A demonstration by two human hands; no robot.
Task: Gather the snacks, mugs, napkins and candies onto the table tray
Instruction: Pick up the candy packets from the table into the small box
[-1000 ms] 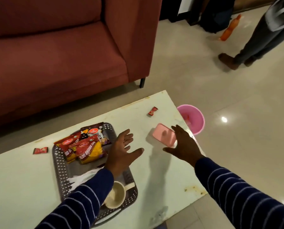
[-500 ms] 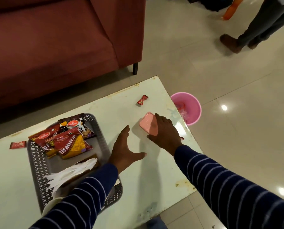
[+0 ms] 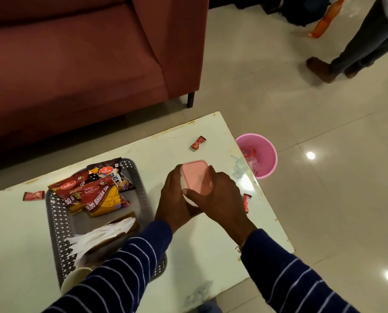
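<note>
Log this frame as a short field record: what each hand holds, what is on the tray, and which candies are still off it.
left hand: grips the pink-lidded box from the left
right hand: grips the same box from the right
tray: snack packets, white napkins, mug at its near end
candies on table, off tray: one left of tray, one near far edge, one beside right hand
pink bin: on floor beside table, wrappers inside
</note>
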